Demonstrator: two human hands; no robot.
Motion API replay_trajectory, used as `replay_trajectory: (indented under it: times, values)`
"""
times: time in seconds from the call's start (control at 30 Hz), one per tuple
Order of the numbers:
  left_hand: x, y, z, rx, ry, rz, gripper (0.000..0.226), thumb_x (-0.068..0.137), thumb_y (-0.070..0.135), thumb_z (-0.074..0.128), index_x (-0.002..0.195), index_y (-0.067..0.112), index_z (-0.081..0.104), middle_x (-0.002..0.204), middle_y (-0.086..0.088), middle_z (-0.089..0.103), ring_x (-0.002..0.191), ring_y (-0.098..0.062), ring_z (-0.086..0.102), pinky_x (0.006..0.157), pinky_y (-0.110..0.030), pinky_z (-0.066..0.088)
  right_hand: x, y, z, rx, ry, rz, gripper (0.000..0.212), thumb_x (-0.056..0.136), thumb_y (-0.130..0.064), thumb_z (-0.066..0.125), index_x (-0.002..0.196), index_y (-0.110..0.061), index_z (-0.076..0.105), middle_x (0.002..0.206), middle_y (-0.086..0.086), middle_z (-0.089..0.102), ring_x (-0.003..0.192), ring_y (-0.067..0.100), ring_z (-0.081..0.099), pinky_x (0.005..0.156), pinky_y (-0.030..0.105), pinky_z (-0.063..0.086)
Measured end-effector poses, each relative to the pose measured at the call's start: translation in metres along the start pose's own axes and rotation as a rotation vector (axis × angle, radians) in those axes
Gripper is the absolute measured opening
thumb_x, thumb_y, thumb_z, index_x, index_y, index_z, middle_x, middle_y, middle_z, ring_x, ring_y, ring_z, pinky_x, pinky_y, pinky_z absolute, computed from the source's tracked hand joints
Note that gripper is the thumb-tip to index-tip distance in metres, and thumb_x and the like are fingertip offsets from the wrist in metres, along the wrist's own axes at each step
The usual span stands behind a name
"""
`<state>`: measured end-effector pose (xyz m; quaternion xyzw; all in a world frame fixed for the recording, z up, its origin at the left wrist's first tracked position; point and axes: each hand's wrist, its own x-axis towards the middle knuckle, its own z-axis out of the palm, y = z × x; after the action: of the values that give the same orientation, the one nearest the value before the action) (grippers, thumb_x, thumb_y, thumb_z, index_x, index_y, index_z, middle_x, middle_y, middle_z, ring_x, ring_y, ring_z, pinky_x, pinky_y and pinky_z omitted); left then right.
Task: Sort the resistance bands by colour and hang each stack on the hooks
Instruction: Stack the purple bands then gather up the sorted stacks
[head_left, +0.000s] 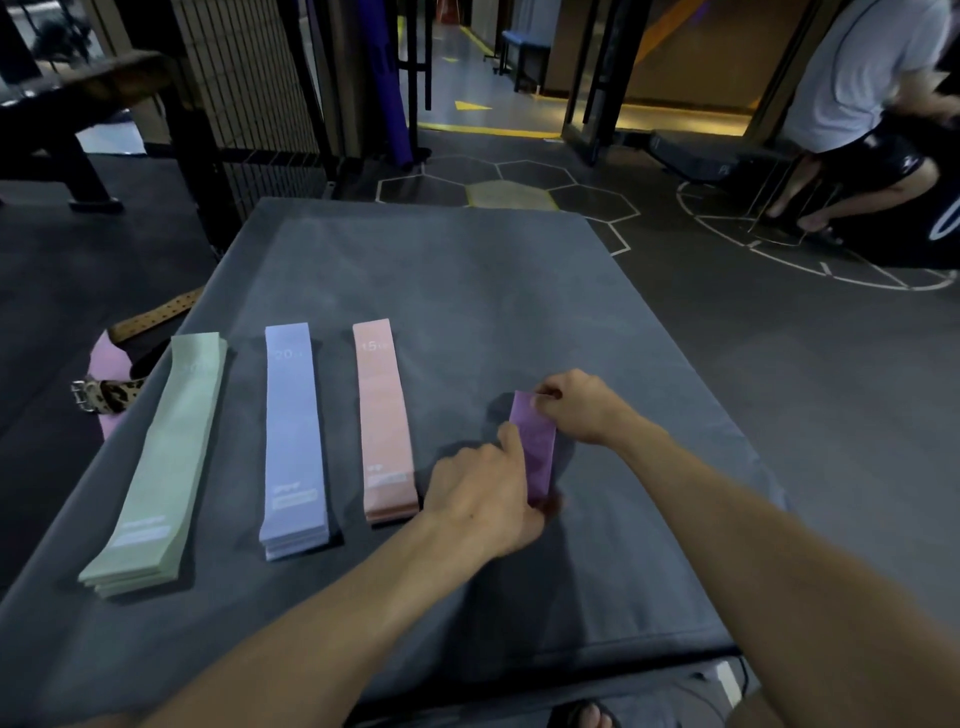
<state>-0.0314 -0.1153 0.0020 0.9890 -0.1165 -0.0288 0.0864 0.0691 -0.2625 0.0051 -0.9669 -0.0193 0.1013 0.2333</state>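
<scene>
You can read "20" at the far end of the blue stack (294, 436). Right of it, the pink stack (383, 421) shows "5"; smaller print is blurred.

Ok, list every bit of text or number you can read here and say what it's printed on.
"20" followed by small unreadable characters: far end of the lavender band stack.
"5", with a blurred character before it and small ones after: far end of the peach band stack.
Green band stack: faint white print at the far end, too blurred to read.
White label blocks at the near ends of all three stacks: too small to read.
Purple band, held by both hands: no text visible.
</scene>
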Motion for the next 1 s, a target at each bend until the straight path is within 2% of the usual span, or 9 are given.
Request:
replay_trajectory:
  times: [0.13, 0.47, 0.67, 0.73, 0.83, 0.9, 1.0]
  values:
    - [0.001, 0.007, 0.004, 0.098, 0.022, 0.061, 0.075, 0.093, 0.062, 0.05, 0.141, 0.008, 0.028, 0.12, -0.012, 0.066, 0.107, -0.036, 0.064, 0.072, -0.039, 0.035, 0.0, 0.005, 0.002, 0.037, 0.038, 0.01, 0.016, 0.093, -0.017, 0.056, 0.093, -0.012, 0.071, 0.087, 0.006, 0.066, 0.084, 0.023, 0.062, 0.066, 0.025, 0.042]
    - [-0.004, 0.008, 0.005, 0.253, 0.084, 0.133, 0.064, 0.097, 0.054, 0.045, 0.142, 0.009, 0.034, 0.118, -0.012, 0.065, 0.101, -0.033, 0.066, 0.067, -0.036, 0.029, 0.002, 0.009, 0.001, 0.057, 0.086, 0.048, 0.02, 0.091, -0.019, 0.058, 0.095, -0.019, 0.078, 0.089, 0.005, 0.073, 0.081, 0.018, 0.063, 0.071, 0.023, 0.045]
    - [-0.005, 0.01, 0.004, 0.275, 0.06, 0.137, 0.059, 0.1, 0.051, 0.041, 0.14, 0.007, 0.035, 0.115, -0.011, 0.067, 0.097, -0.033, 0.066, 0.066, -0.037, 0.028, 0.005, 0.014, -0.001, 0.138, 0.064, 0.054, 0.016, 0.09, -0.017, 0.064, 0.094, -0.017, 0.079, 0.088, 0.004, 0.073, 0.083, 0.02, 0.067, 0.074, 0.029, 0.054]
    - [-0.006, 0.01, 0.005, 0.249, 0.065, 0.131, 0.058, 0.1, 0.05, 0.042, 0.139, 0.008, 0.036, 0.114, -0.011, 0.068, 0.097, -0.033, 0.066, 0.067, -0.037, 0.028, 0.007, 0.016, -0.001, 0.252, 0.064, 0.07, 0.011, 0.089, -0.014, 0.068, 0.088, -0.018, 0.078, 0.076, 0.0, 0.07, 0.074, 0.017, 0.066, 0.067, 0.027, 0.056]
    - [-0.006, 0.009, 0.001, 0.212, 0.076, 0.112, 0.057, 0.099, 0.049, 0.044, 0.139, 0.008, 0.037, 0.116, -0.011, 0.068, 0.099, -0.034, 0.066, 0.068, -0.035, 0.029, 0.006, 0.011, -0.003, 0.446, 0.055, 0.107, 0.008, 0.09, -0.011, 0.07, 0.084, -0.013, 0.075, 0.064, 0.0, 0.06, 0.056, 0.014, 0.051, 0.048, 0.021, 0.042]
    - [-0.005, 0.007, -0.002, 0.192, 0.082, 0.106, 0.057, 0.099, 0.049, 0.045, 0.138, 0.009, 0.036, 0.118, -0.011, 0.067, 0.102, -0.033, 0.066, 0.069, -0.035, 0.03, 0.007, 0.006, -0.006, 0.559, 0.033, 0.121, 0.01, 0.091, -0.011, 0.071, 0.083, -0.016, 0.073, 0.067, 0.003, 0.061, 0.057, 0.014, 0.05, 0.049, 0.023, 0.041]
    - [0.0, 0.003, -0.007, 0.154, 0.098, 0.104, 0.056, 0.1, 0.054, 0.043, 0.135, 0.011, 0.037, 0.118, -0.01, 0.067, 0.101, -0.034, 0.066, 0.068, -0.036, 0.029, 0.018, 0.0, -0.009, 0.573, 0.004, 0.127, 0.005, 0.092, -0.009, 0.07, 0.095, -0.011, 0.074, 0.066, 0.0, 0.063, 0.049, 0.007, 0.052, 0.043, 0.017, 0.041]
